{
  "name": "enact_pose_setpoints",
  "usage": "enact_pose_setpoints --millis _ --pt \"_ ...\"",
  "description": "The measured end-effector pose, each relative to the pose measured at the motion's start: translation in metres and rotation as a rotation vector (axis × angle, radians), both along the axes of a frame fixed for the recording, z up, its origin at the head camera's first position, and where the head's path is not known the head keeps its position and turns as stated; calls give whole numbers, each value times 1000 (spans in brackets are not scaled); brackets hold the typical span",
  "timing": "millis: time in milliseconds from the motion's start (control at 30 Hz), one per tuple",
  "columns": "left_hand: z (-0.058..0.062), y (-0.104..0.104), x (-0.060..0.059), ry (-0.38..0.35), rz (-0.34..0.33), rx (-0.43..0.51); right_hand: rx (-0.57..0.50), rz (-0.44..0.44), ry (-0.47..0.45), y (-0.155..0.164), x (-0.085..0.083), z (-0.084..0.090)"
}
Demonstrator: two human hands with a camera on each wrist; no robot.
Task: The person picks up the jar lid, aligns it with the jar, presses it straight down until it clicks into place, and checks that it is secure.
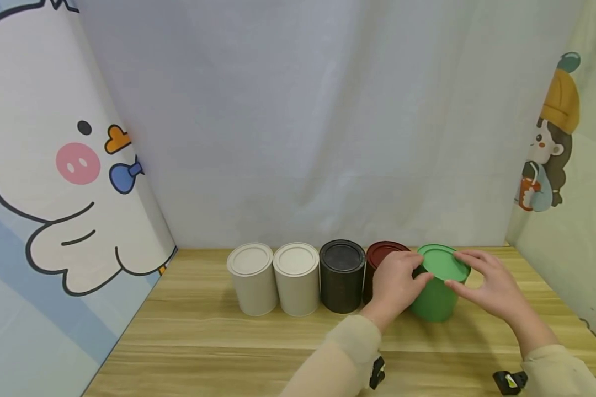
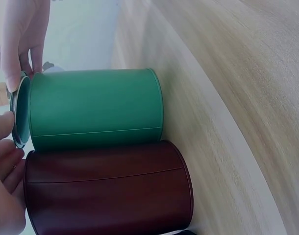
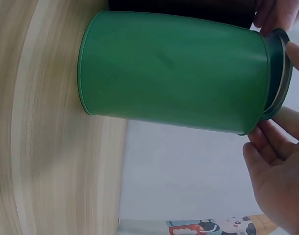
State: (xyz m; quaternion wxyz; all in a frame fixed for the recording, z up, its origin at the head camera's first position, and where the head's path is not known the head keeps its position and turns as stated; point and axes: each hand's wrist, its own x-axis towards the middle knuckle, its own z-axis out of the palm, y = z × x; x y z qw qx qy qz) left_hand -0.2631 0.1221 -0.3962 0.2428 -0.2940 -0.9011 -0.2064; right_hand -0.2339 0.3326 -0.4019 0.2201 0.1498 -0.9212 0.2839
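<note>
At the right end of a row stands a green can (image 1: 434, 306), upright on the table. Its green lid (image 1: 442, 262) sits slightly raised and tilted, with a gap to the can's rim visible in both wrist views. My left hand (image 1: 394, 281) grips the lid's left edge with thumb and fingers, in front of a dark red can (image 1: 383, 251) that it partly hides. On the opposite edge, my right hand (image 1: 494, 285) holds the same lid (image 3: 286, 81). Seen from the left wrist, the green can (image 2: 95, 105) stands close beside the dark red can (image 2: 105, 191).
Left of the red can stand a black can (image 1: 341, 286) and two white cans, one nearer (image 1: 298, 289) and one at the far left (image 1: 255, 289), all lidded. Behind the row hangs a pale curtain (image 1: 303, 138). Cartoon-printed cloth covers both sides of the wooden table (image 1: 203, 353).
</note>
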Motion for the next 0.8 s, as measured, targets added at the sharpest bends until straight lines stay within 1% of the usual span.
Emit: enact_pose_setpoints --millis 133,267,400,567,700,800 --pt "-1 0 -1 -12 -11 -53 15 -11 1 1 -3 1" --pt "1 0 -3 -37 -35 -121 36 -11 6 3 -7 2" --pt "3 0 -4 -67 -48 -188 45 -13 -20 4 -10 3" --pt "6 0 -4 -98 -47 -263 54 -15 -57 6 -12 2" --pt "7 2 -5 -105 -39 -315 60 4 -47 7 -14 0" --pt "5 2 -6 -88 -38 -352 57 27 -35 8 -14 -3"
